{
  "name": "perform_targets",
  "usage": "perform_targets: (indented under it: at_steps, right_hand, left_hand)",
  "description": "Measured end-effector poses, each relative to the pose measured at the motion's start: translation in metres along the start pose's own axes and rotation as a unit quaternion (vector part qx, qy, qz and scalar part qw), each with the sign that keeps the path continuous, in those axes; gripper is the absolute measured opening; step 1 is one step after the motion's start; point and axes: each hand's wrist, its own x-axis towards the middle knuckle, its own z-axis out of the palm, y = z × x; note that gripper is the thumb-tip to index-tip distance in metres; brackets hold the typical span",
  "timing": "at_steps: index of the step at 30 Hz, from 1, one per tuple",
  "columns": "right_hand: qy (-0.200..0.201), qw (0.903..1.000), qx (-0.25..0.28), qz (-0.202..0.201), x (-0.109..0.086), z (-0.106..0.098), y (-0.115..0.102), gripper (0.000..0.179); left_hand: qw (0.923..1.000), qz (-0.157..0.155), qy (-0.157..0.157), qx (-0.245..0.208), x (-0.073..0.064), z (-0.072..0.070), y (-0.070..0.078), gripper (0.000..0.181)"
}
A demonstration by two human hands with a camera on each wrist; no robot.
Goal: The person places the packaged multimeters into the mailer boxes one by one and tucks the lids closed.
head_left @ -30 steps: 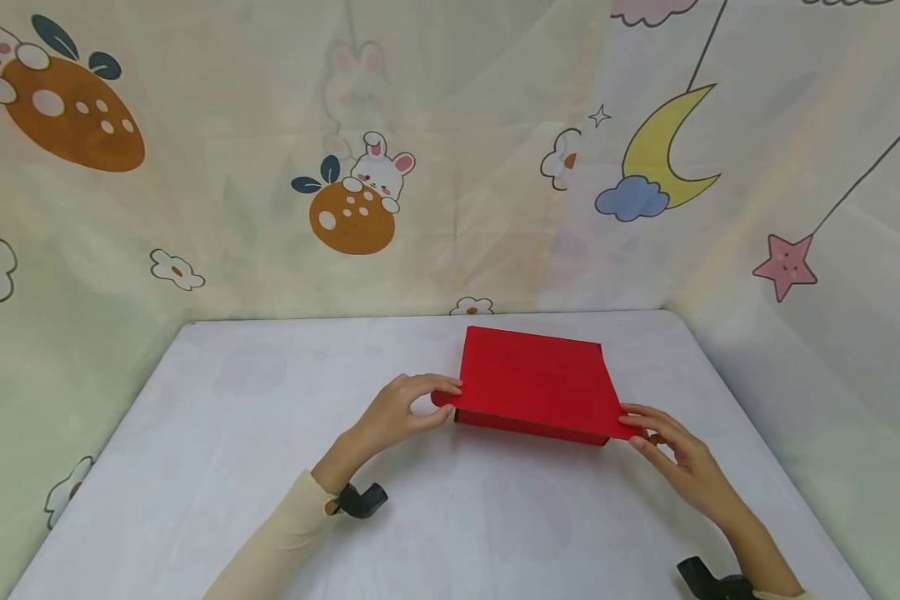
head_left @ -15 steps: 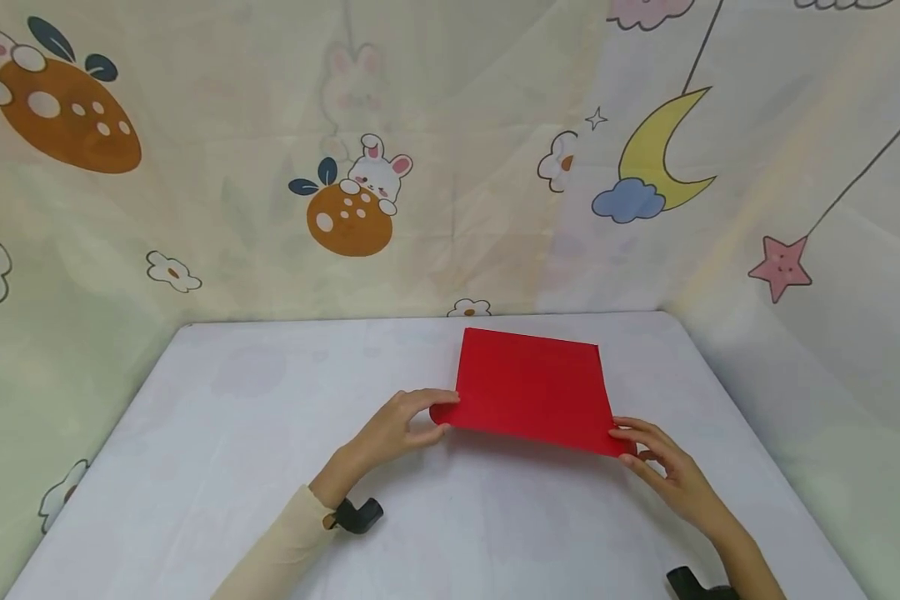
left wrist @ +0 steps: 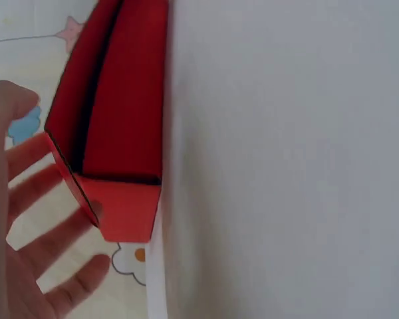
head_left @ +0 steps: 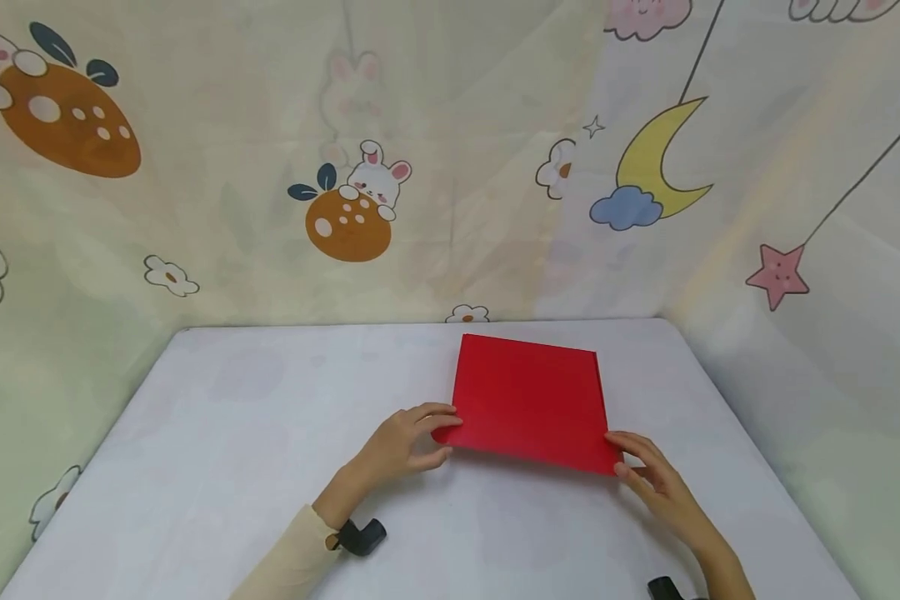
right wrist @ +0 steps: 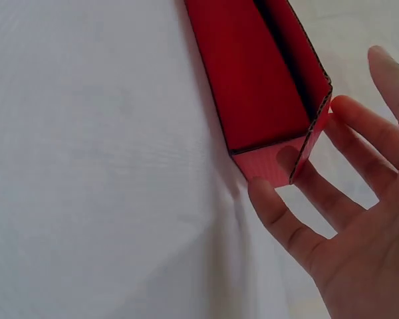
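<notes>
A red cardboard box [head_left: 528, 404] rests on the white table, its lid tilted a little up along the front. Both wrist views show a dark gap between the lid [left wrist: 76, 100] and the front wall [left wrist: 126, 93]. My left hand [head_left: 405, 446] is at the front left corner, fingertips touching the lid's side and thumb apart from it. At the front right corner, the fingers of my right hand [head_left: 660, 483] lie against the box's side, fairly straight. Its thumb [right wrist: 389, 76] stands away from the cardboard in the right wrist view.
The white table [head_left: 270, 392] extends around the box on all sides. A patterned cloth backdrop [head_left: 450, 167] hangs behind it and along both sides. Each wrist carries a black camera mount [head_left: 362, 537].
The lid's front edge has come forward and lower in view, covering the box's front face. Both hands have moved toward me with it, and the right thumb and fingers have shifted on the corner.
</notes>
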Motion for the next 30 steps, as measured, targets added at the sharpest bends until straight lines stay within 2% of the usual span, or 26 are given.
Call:
perform_targets:
  at_steps: [4,8,11,15,20,25,30]
  right_hand:
    - [-0.010,0.9999,0.006,-0.008,-0.002,0.008,0.004,0.040]
    - [-0.007,0.9997,-0.025,-0.001,-0.005,0.014,0.001,0.040]
    - [0.012,0.9989,-0.045,0.006,-0.006,0.015,-0.002,0.040]
    - [0.032,0.9992,-0.023,-0.004,-0.004,0.017,0.000,0.040]
    - [0.063,0.9979,0.010,-0.013,-0.003,0.022,0.005,0.041]
    - [0.071,0.9947,0.075,0.001,-0.002,0.021,0.006,0.042]
    - [0.062,0.9898,0.107,0.070,-0.005,0.015,0.005,0.044]
  left_hand:
    - [0.9981,-0.006,0.021,0.058,-0.007,0.009,0.002,0.042]
    - [0.9981,-0.013,0.037,0.048,-0.014,0.017,-0.001,0.041]
    - [0.9989,-0.011,0.046,0.001,-0.015,0.021,-0.005,0.042]
    - [0.9949,-0.024,0.055,-0.081,-0.014,0.024,-0.007,0.043]
    - [0.9799,-0.054,0.072,-0.178,-0.012,0.030,-0.010,0.042]
    - [0.9717,-0.080,0.086,-0.205,-0.011,0.032,-0.011,0.041]
    - [0.9538,-0.132,0.093,-0.253,-0.010,0.030,-0.010,0.043]
